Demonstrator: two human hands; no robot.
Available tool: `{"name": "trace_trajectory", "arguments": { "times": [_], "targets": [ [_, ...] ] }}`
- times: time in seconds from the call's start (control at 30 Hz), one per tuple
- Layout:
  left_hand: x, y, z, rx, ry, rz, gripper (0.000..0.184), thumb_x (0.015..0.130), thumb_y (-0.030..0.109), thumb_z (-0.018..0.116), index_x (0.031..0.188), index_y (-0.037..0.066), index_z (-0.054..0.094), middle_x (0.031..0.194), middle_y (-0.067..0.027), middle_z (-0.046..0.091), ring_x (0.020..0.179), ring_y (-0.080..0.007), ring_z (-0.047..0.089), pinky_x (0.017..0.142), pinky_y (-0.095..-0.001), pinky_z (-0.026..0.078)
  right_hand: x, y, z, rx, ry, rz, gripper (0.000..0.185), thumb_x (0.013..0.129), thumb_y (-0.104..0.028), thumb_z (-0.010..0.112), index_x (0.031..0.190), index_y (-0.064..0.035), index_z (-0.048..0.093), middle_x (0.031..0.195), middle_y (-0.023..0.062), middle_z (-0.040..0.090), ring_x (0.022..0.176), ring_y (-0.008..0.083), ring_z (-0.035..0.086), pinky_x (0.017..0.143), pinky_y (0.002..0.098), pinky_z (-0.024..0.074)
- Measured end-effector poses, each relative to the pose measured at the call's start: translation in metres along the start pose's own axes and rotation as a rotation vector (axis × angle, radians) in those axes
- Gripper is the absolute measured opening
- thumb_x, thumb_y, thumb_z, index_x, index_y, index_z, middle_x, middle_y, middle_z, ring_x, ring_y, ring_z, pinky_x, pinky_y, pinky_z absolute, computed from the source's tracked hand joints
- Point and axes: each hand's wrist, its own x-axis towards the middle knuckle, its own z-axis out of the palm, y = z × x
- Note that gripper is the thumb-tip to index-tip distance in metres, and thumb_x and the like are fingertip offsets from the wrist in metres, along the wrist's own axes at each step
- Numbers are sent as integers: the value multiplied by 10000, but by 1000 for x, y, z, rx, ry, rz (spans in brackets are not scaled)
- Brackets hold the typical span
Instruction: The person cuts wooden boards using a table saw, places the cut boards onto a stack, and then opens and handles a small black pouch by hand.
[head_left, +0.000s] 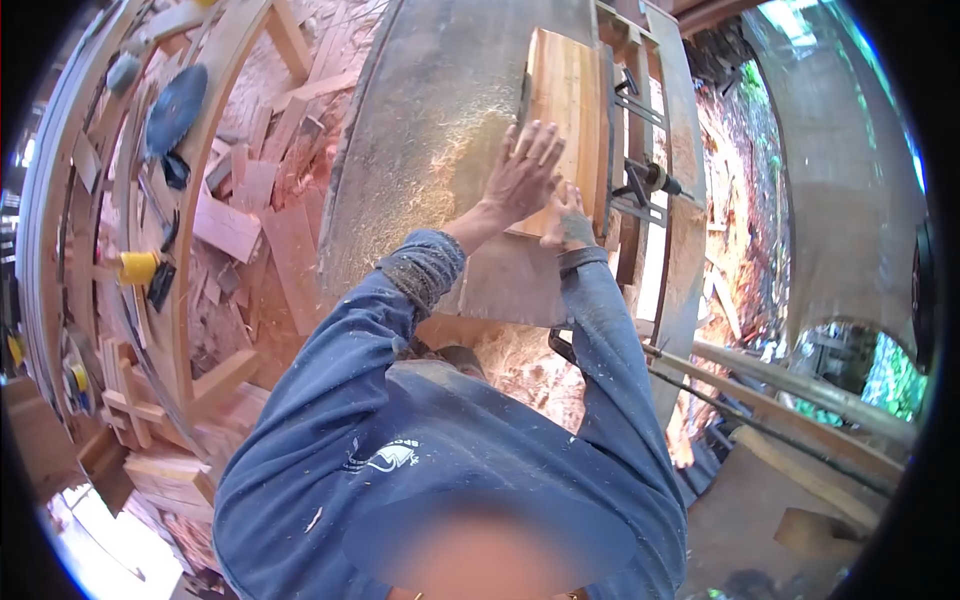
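Observation:
A long, light-brown wooden board (568, 100) lies on the grey machine table (430, 60), its right side along a straight fence (606, 130). My left hand (522, 175) rests over the board's left edge with the fingers stretched out and a little apart. Close beside it, at the board's near end, my right hand (568, 220) presses on the wood with its fingers pointing forward along it. Both palms face down, and neither wraps round the board. Pale wood shavings (460, 150) are scattered on the table left of the board.
Metal brackets and a dark-handled clamp (655, 180) sit right of the fence. On the left, a wooden frame (215, 90) carries a round saw blade (177, 110) and a yellow spool (138, 267). Wood offcuts (230, 225) litter the floor there. A pole (800, 385) crosses at the right.

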Motion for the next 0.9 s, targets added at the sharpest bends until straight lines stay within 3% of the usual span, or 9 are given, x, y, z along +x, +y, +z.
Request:
{"name": "trace_trajectory", "arguments": {
  "times": [0.23,0.5,0.6,0.67,0.73,0.8,0.9],
  "targets": [
    [-24,-3,-16,-50,77,66,587,995,439,605,1467,95,547,1597,-147,431,1542,-326,315,1272,-609,134,74,36,42,-104,106,-165,1129,650,-375,882,1627,-223,337,1710,144,225,1589,381,200,1180,711,325],
    [-28,-24,-32,-176,109,29,589,967,392,650,1471,102,552,1590,-140,441,1540,-316,323,1261,-631,139,145,76,59,-345,240,-452,1090,703,-464,834,1634,-212,328,1699,167,256,1575,413,214,1218,650,307],
    [-25,-32,-35,-192,89,29,575,971,381,648,1465,102,559,1588,-134,445,1538,-316,326,1259,-637,140,164,93,62,-428,282,-466,1078,723,-497,815,1637,-208,324,1694,176,268,1570,425,220,1232,627,301],
    [-24,-35,-32,-207,71,18,573,971,377,650,1464,100,559,1584,-132,450,1539,-315,324,1261,-641,137,173,87,46,-350,160,-280,982,813,-554,706,1642,-193,321,1681,184,302,1554,444,256,1250,586,287],
    [-21,-42,-29,-206,50,8,579,968,374,654,1467,96,555,1578,-135,456,1542,-314,318,1264,-644,131,181,70,22,-181,110,-140,1005,769,-457,730,1649,-234,299,1664,246,288,1543,462,275,1258,525,301],
    [-17,-49,-34,-221,38,-2,543,970,367,655,1433,98,573,1549,-134,482,1527,-307,340,1263,-639,131,173,46,-13,76,113,-30,1246,590,-207,888,1659,-329,259,1643,361,226,1539,480,279,1255,445,344],
    [-13,-67,-29,-217,53,-50,460,986,357,640,1367,102,603,1500,-133,521,1487,-298,390,1252,-629,151,178,29,-44,49,50,11,1246,590,-196,878,1660,-334,254,1641,367,225,1548,469,269,1255,437,342]
  ]
}}
